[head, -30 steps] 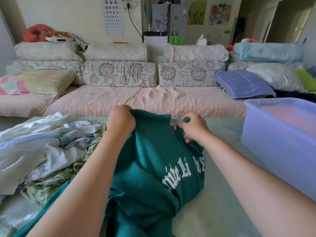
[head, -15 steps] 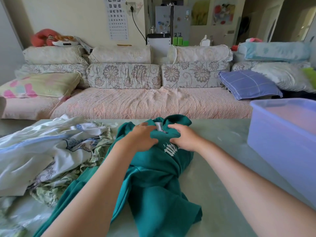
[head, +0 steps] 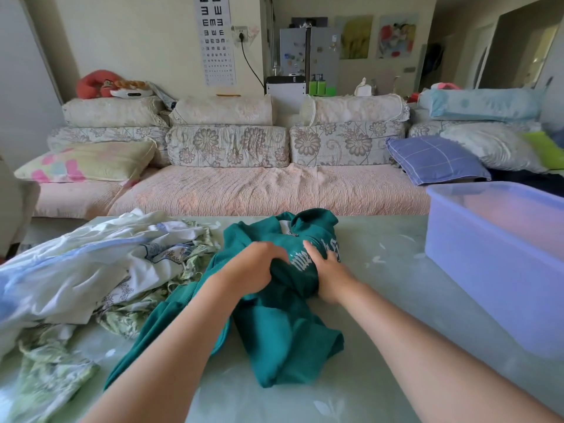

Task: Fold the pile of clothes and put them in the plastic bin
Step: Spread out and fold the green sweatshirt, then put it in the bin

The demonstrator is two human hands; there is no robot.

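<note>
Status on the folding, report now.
Left hand and right hand both grip the green sweatshirt, bunched on the table, not yet folded. Plastic bin stands at right. Clothes pile at left touches the sweatshirt; nothing between sweatshirt and bin.

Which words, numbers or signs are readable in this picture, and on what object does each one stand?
Eye chart: only "E" shapes, turned various ways; lowest rows too small.
Sweatshirt: white lettering, crumpled, not readable.
Fridge: magnets too small to read.
</note>
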